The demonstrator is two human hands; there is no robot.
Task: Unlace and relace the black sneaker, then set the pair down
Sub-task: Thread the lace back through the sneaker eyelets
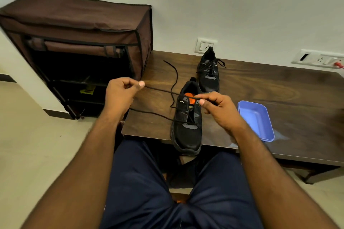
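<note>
A dark wood-grain surface (pixel 260 87) with a glossy, reflective finish is set against a plain white wall, on which two white switch plates (pixel 205 45) are mounted just above its back edge. To the left, on the pale tiled floor, a brown fabric shoe rack (pixel 78 42) with black trim is seen, its front flap rolled up. The near black sneaker (pixel 187 126) is placed at the front edge of the surface, toe slightly overhanging, its orange lining exposed and its upper eyelets unlaced. Its thin black lace (pixel 163 90) is pinched between thumb and fingers of the left hand (pixel 121 95), and also gripped by the closed fingertips of the right hand (pixel 217 107). The second sneaker (pixel 209 70), fully laced, is positioned just behind. A shallow blue plastic tray (pixel 256 119) lies nearby on the right.
</note>
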